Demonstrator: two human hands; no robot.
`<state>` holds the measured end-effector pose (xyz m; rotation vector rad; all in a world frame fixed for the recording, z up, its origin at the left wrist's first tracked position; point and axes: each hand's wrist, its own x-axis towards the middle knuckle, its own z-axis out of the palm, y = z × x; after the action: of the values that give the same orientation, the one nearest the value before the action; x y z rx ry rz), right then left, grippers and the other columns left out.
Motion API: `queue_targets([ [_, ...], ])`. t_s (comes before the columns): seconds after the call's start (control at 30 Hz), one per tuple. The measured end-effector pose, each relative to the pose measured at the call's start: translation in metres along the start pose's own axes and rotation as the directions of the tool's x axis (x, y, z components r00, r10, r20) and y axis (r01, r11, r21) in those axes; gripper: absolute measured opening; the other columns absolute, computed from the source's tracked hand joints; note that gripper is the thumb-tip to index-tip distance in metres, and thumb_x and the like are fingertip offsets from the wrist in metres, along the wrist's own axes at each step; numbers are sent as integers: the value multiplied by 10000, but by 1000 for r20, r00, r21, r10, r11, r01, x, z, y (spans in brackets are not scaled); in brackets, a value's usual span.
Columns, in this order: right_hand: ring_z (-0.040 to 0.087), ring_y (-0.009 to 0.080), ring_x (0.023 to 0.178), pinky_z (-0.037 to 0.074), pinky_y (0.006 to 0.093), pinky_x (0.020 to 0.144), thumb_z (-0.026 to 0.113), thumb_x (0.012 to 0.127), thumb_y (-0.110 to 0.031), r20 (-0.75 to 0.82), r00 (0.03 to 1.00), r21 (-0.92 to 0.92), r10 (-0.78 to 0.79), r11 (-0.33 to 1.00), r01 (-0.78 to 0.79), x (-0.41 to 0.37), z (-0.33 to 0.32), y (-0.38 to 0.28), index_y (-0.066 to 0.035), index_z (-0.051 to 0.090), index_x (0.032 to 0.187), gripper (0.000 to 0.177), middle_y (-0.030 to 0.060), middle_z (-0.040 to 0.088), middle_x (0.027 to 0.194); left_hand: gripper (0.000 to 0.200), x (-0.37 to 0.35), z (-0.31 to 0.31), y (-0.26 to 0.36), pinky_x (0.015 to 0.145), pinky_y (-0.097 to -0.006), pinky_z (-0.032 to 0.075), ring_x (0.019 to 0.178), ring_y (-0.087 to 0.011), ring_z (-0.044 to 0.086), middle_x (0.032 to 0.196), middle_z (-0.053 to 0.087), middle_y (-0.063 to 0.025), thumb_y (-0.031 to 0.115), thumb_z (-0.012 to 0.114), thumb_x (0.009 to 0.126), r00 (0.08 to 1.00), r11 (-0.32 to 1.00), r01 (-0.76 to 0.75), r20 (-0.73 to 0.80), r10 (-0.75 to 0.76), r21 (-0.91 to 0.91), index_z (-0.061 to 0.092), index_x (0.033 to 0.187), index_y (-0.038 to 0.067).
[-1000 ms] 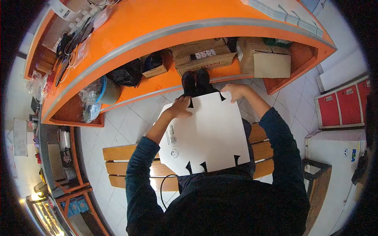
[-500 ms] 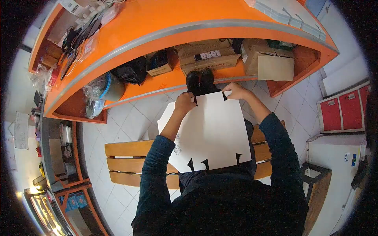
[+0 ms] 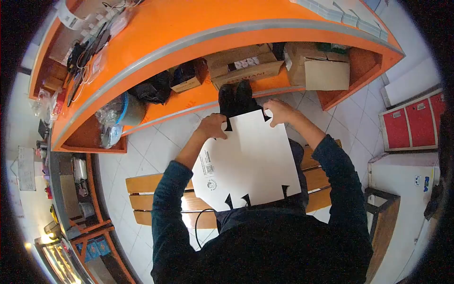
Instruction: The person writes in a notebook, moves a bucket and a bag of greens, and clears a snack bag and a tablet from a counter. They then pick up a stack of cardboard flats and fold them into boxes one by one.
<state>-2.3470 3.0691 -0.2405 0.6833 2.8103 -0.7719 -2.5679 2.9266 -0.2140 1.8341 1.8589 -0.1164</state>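
Note:
A flat white cardboard box blank [image 3: 248, 161] with dark cut notches along its near and far edges lies across the lap. Small print, a square code and a round logo show along its left side. At the far left corner, my left hand [image 3: 211, 127] grips the sheet, thumb on the top face and the other fingers bent at the edge. My right hand [image 3: 280, 112] is closed on the far right corner beside a notch, its thumb also on top. The fingertips beneath the sheet are hidden.
Slatted wooden bench [image 3: 144, 201] under the person. Ahead stands an orange counter [image 3: 213, 16]; its lower shelf holds cardboard boxes [image 3: 326, 75], a black bag [image 3: 153, 89] and a bucket [image 3: 132, 111]. Red drawers [image 3: 409, 124] are at right. Shoes [image 3: 235, 97] rest before the shelf.
My left hand has shifted left and slightly down along the sheet, uncovering the print and logo. My right thumb now reaches further onto the sheet. The view has tilted slightly.

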Motion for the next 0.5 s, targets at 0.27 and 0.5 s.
queue_targets([
  [0.27, 493, 226, 754, 423, 349, 636, 600, 529, -56, -576, 790, -259, -212, 963, 69, -47, 42, -32, -65, 513, 719, 209, 57, 488, 773, 194, -50, 63, 36, 550, -356, 435, 678, -250, 513, 703, 468, -74, 76, 613, 530, 785, 1000, 3, -619, 8, 17, 525, 703, 68],
  [0.5, 488, 220, 670, 427, 336, 604, 602, 554, -108, -747, 644, -203, -164, 979, 13, -64, 84, -23, -75, 515, 723, 193, 48, 460, 691, 175, -48, 84, 42, 524, -341, 422, 644, -229, 499, 671, 444, -56, 43, 582, 520, 658, 1000, -7, -753, -6, -14, 515, 674, 93],
])
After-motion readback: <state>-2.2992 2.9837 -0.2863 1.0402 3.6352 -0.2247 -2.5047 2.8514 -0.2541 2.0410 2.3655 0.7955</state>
